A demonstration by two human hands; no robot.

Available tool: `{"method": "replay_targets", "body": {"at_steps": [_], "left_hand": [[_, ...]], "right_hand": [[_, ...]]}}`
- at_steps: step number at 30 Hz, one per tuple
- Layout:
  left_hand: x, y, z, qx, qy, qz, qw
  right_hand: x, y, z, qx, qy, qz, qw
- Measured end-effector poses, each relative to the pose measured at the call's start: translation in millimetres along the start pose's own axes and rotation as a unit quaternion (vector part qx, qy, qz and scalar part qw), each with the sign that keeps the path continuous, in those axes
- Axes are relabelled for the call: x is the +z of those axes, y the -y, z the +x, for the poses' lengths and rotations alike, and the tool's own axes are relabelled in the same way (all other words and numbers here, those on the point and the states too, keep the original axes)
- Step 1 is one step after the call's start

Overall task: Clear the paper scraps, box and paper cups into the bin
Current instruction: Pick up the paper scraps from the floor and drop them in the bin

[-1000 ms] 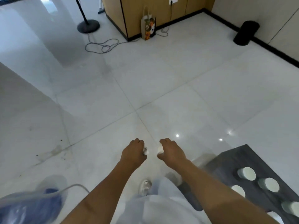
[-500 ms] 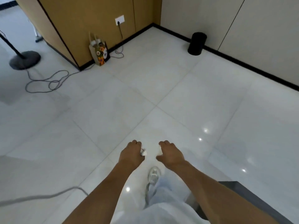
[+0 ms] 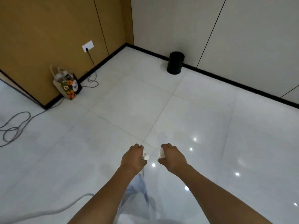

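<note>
Two bare hands reach forward over the glossy white tiled floor (image 3: 202,120), each with fingers curled round one crumpled white paper scrap. The left hand (image 3: 133,156) grips the left paper scrap (image 3: 145,155), which pokes out at the thumb side toward three o'clock; its shape is too bunched to give a long axis. The right hand (image 3: 172,156) grips the right paper scrap (image 3: 161,153), a small white wad showing at the thumb side toward nine o'clock, with its visible part running roughly twelve to six. The two scraps face each other across a narrow gap, apart. One round black plastic bin (image 3: 175,62) stands upright at about one o'clock, far ahead, against the black skirting of the pale panelled wall (image 3: 242,29). At about ten o'clock one flower-printed paper gift bag (image 3: 68,84) stands against the tan wooden wall (image 3: 48,29), below one white wall socket (image 3: 87,46). One grey cable (image 3: 15,126) loops on the floor at nine o'clock.
</note>
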State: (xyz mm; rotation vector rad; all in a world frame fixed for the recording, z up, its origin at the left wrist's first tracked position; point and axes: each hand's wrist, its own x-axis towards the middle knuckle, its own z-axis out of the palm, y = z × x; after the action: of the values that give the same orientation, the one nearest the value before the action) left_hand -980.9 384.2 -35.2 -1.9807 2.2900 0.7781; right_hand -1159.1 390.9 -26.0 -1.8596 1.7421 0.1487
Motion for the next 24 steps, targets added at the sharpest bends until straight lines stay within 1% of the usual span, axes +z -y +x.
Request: {"method": "replay_targets", "body": {"at_steps": [7, 11, 17, 24], "left_hand": [[-88.2, 19.2, 184.1, 0.044, 0.015, 0.023, 0.999], [-126.9, 13.7, 269.8, 0.064, 0.019, 0.029, 0.997], [-163.9, -11.9, 414.5, 0.091, 0.025, 0.039, 0.995], [-210.4, -57.2, 581.1, 0.091, 0.018, 0.052, 0.994]], "right_hand": [[-91.5, 7.7, 150.8, 0.057, -0.029, 0.036, 0.997], [-135.5, 0.8, 217.2, 0.079, -0.025, 0.043, 0.996], [-203.9, -34.4, 337.0, 0.090, -0.035, 0.036, 0.995], [-303.9, -87.7, 477.7, 0.094, -0.049, 0.049, 0.993]]}}
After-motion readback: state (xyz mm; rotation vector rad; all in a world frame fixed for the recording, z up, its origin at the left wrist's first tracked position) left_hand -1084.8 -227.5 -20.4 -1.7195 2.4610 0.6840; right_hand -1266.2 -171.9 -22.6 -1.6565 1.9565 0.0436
